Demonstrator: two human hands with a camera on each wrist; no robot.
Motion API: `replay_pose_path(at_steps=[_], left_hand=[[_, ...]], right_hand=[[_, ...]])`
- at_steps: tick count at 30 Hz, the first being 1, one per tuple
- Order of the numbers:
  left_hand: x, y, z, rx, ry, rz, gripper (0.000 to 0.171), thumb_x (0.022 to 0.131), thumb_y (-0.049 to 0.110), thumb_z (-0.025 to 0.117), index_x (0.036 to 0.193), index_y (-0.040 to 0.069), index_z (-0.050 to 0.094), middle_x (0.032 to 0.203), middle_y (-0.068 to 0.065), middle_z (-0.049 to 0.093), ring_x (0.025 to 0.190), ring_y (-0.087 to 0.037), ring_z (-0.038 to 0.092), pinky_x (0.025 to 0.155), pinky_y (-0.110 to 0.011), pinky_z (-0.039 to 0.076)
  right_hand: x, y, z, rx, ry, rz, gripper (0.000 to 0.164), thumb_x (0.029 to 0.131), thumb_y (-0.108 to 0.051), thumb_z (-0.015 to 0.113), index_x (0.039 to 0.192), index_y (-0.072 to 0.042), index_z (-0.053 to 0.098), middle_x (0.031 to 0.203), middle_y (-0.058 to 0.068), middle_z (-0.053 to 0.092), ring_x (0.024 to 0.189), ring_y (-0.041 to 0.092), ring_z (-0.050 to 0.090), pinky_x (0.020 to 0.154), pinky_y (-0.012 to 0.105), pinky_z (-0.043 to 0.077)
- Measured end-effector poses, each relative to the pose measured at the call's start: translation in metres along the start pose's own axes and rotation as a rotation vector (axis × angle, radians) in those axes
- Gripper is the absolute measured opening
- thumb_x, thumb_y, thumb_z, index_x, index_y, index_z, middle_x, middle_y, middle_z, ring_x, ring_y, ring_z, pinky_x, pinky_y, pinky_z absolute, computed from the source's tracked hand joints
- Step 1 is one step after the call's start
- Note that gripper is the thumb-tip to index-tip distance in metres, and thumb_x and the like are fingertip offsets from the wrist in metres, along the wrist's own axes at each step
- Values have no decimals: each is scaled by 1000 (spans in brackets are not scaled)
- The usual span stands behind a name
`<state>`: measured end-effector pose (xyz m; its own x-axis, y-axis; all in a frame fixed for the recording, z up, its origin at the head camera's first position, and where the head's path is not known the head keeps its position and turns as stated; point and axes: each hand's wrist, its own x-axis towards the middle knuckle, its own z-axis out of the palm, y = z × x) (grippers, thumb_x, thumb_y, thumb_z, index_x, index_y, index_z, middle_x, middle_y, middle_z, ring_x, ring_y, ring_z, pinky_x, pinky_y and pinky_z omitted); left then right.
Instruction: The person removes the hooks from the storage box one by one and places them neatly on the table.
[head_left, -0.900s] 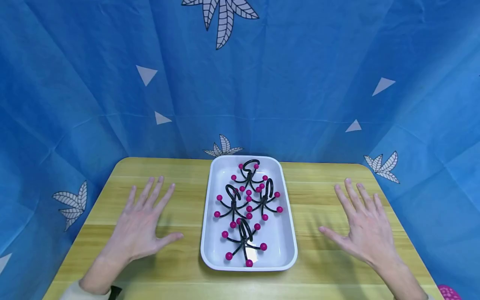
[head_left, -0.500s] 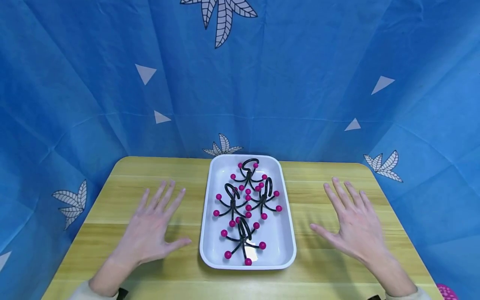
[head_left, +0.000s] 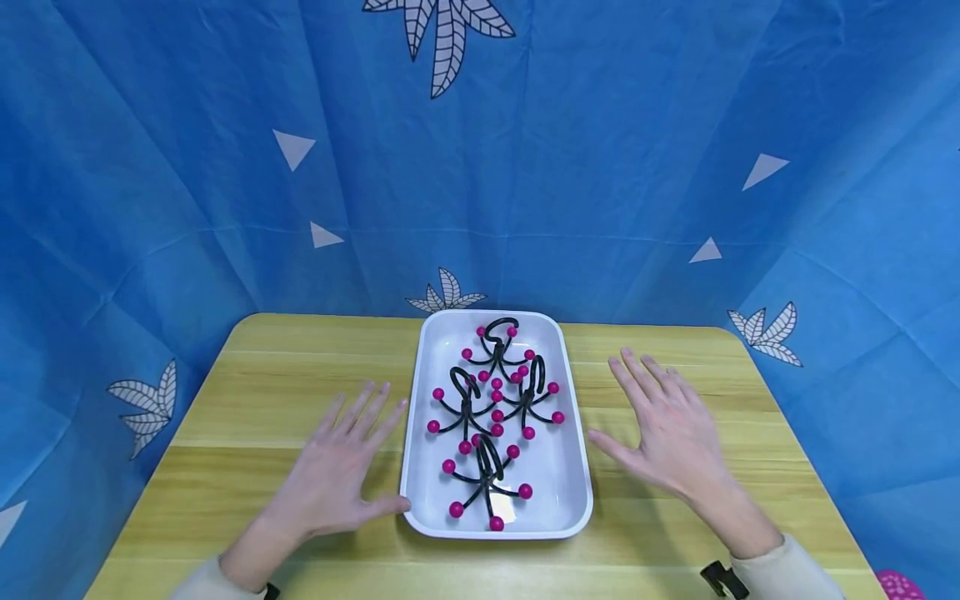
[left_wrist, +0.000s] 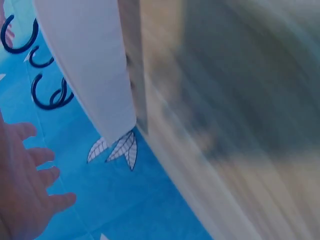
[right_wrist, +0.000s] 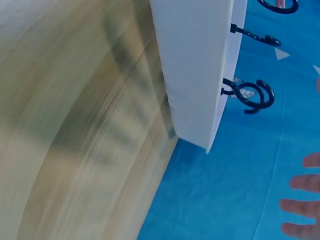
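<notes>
A white rectangular tray point(head_left: 573, 508) stands mid-table with several black spider-like wire pieces point(head_left: 487, 479) in it. Each has thin curved legs ending in pink balls and a bent loop on top. My left hand point(head_left: 330, 479) is left of the tray, fingers spread and nothing held. Its thumb tip overlaps the tray's near-left rim in the head view; whether it touches I cannot tell. On the other side my right hand point(head_left: 667, 433) is also spread and holds nothing, its thumb just short of the rim. The left wrist view shows the tray's side point(left_wrist: 90, 60) and some black loops point(left_wrist: 50, 95).
The tray is on a light wooden table point(head_left: 300, 350) with rounded far corners. Behind and beside it hangs a blue cloth point(head_left: 600, 125) with printed leaves and triangles. Something pink point(head_left: 898, 585) shows at the lower right edge.
Both hands have moved inward towards the tray, the left to the right and slightly nearer, the right to the left. The tray and the black pieces stay where they were.
</notes>
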<state>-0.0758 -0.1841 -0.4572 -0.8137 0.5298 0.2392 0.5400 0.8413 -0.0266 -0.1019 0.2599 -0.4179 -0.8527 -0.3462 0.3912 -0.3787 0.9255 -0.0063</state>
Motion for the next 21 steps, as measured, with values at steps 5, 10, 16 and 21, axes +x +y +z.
replay_pose_path(at_steps=[5, 10, 16, 21], left_hand=[[1, 11, 8, -8, -46, 12, 120, 76, 86, 66, 167, 18, 31, 177, -14, 23, 163, -39, 27, 130, -64, 28], [0, 18, 17, -22, -81, 16, 118, 77, 88, 63, 166, 16, 35, 176, -15, 25, 163, -39, 25, 130, -64, 28], [-3, 22, 27, -12, -57, 42, 116, 77, 88, 62, 165, 16, 37, 175, -16, 27, 162, -40, 29, 129, -64, 31], [-5, 23, 34, 3, -50, 46, 118, 77, 91, 59, 166, 17, 36, 175, -15, 28, 162, -38, 31, 129, -61, 31]], right_hand=[[10, -7, 7, 8, -12, -3, 98, 87, -78, 60, 159, -12, 47, 163, 14, 50, 147, 40, 52, 121, 58, 45], [18, -12, 13, 12, 7, -39, 97, 89, -80, 55, 155, -10, 52, 160, 14, 54, 143, 39, 56, 116, 57, 49], [31, -19, 18, -3, -1, -57, 94, 82, -74, 68, 150, -9, 59, 154, 14, 61, 137, 39, 62, 109, 57, 56], [40, -25, 22, -15, 13, -89, 88, 84, -75, 67, 144, -10, 65, 146, 13, 67, 128, 39, 68, 101, 55, 61]])
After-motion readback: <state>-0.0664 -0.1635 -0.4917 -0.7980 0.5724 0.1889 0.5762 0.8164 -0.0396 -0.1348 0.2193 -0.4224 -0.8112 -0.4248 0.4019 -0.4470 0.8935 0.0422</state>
